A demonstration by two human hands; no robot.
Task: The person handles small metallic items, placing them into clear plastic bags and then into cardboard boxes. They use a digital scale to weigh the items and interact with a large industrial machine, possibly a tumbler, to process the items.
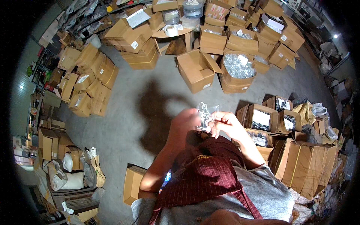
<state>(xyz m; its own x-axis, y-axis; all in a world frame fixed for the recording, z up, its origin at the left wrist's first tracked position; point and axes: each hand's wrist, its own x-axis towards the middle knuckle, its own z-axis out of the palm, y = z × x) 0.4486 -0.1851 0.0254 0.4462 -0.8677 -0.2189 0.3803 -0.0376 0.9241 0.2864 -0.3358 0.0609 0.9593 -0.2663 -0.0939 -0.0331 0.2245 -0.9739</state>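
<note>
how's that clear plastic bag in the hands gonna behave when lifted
The clear plastic bag is probably floppy, as its thin film wrinkles. It may be slippery, given its glossy shine. It is likely fairly light, since the right hand merely pinches it.

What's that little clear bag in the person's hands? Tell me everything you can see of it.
The bag looks like thin, see-through plastic, crinkled and glossy, with pointed, uneven upper edges. Pale, shiny bits show inside; what they are, I can't tell, nor whether the bag is sealed. It is held up in front of the dark red apron, above the grey floor. The right grip pinches its lower right side; the left grip, blurred, is at its left side.
</note>
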